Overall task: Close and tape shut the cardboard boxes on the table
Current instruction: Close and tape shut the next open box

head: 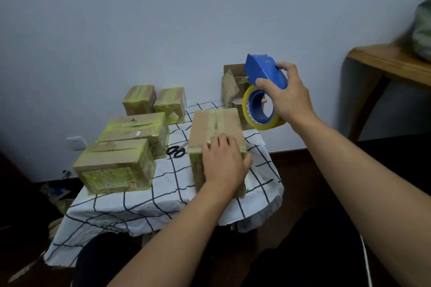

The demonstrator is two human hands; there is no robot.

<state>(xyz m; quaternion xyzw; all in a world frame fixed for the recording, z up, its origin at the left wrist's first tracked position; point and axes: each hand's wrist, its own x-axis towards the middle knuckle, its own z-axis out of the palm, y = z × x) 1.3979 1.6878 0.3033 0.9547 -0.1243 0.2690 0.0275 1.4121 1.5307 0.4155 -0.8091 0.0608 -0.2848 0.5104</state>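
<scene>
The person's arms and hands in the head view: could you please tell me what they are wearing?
Both forearms are bare right down to the frame's edge, with no sleeve visible. The left hand and the right hand wear no gloves, and no watch, ring or bracelet shows on either wrist or any visible finger.

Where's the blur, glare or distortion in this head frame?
Head view: motion blur smears the green bag at the right edge; taped boxes show mild sheen on yellowish tape; wide-angle lens stretches both forearms; floor under the table is nearly black; right hand with tape dispenser reads sharp.
</scene>
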